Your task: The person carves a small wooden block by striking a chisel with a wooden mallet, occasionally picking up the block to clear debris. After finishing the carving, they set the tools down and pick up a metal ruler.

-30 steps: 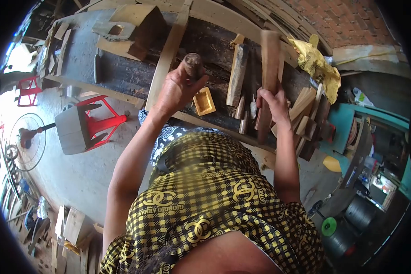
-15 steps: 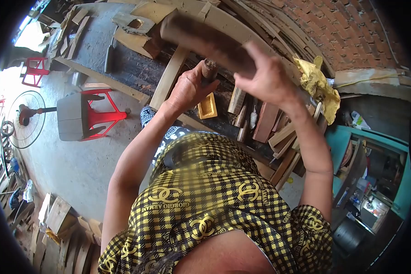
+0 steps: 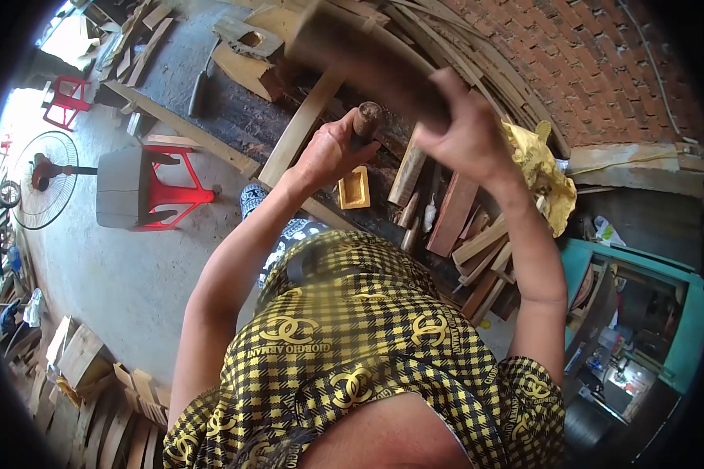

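Observation:
My left hand (image 3: 328, 156) is wrapped around the upright round wooden handle of a chisel (image 3: 370, 117); its worn top end shows above my fingers, and the blade is hidden below. My right hand (image 3: 473, 144) grips one end of a dark wooden mallet (image 3: 368, 66), which is smeared by motion. The mallet's thick far end points up and left, above the chisel handle and apart from it. Under my left hand a pale wooden strip (image 3: 303, 129) lies across the dark, chip-strewn workbench (image 3: 242, 129). A small yellow tray (image 3: 354, 188) sits just below the chisel.
A shaped wood block (image 3: 246, 70) and a dark-handled tool (image 3: 199, 94) lie on the bench's left part. Wood offcuts (image 3: 454, 215) and a yellow bag (image 3: 536, 176) are at right. A red stool (image 3: 181, 190) and a fan (image 3: 47, 180) stand on the floor at left.
The view has tilted slightly. The mallet and my right hand appear a little farther right and higher. My left hand keeps its hold on the chisel handle.

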`<state>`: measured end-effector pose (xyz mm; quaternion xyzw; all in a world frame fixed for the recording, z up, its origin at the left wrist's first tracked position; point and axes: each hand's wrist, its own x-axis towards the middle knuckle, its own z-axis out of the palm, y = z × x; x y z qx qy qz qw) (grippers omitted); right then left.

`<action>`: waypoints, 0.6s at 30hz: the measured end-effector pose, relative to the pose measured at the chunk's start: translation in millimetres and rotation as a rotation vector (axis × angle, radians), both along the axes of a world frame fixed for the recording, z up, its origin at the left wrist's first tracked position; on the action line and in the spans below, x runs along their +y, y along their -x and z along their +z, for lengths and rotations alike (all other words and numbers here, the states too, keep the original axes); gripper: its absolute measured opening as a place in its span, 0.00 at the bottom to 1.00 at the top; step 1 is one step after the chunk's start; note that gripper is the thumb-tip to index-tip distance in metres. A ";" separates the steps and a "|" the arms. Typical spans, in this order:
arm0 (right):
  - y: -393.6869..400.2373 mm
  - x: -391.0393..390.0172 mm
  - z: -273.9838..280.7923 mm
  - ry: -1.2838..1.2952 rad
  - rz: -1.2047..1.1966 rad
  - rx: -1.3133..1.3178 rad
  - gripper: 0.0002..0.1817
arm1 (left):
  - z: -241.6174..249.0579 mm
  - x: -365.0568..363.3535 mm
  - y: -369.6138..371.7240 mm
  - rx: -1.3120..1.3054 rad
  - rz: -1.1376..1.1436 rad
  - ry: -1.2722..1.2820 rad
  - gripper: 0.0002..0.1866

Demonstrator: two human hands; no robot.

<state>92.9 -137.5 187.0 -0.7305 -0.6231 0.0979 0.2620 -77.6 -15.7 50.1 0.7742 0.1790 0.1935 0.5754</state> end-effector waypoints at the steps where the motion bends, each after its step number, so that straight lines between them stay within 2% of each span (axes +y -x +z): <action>1: -1.8 -1.2 -15.8 0.050 0.036 -0.124 0.27 | -5.8 0.9 -0.8 -0.006 0.003 -0.006 0.19; 2: -3.1 -1.7 -24.8 0.102 0.069 -0.245 0.29 | -11.8 1.8 -1.3 0.014 0.000 -0.044 0.18; 3: -4.0 0.4 -20.3 0.098 0.073 -0.253 0.29 | -9.5 4.2 -2.9 0.031 0.002 -0.081 0.17; 6: -4.0 2.7 -5.7 0.206 -0.029 -0.121 0.29 | -6.5 6.2 -0.4 0.039 0.029 -0.076 0.17; 8: -8.4 4.4 -1.8 0.044 -0.024 -0.113 0.27 | -4.5 6.7 0.4 -0.006 0.027 -0.006 0.18; 11: -3.8 9.0 21.4 -0.075 -0.074 -0.032 0.25 | 3.4 10.2 1.0 0.119 0.020 -0.041 0.16; 14: -2.7 13.4 8.7 -0.223 -0.104 -0.009 0.23 | 7.8 9.9 1.2 0.150 -0.004 -0.002 0.16; 16: 2.8 14.9 -0.8 -0.058 -0.060 0.055 0.21 | 7.2 9.8 0.9 0.142 -0.010 0.004 0.16; 17: 3.1 17.5 -0.8 0.358 -0.122 -0.008 0.24 | 0.8 8.6 -0.3 0.142 -0.011 0.004 0.16; 18: 0.8 17.5 -4.3 0.358 -0.124 -0.007 0.24 | -3.5 6.1 -1.8 0.045 -0.008 -0.033 0.17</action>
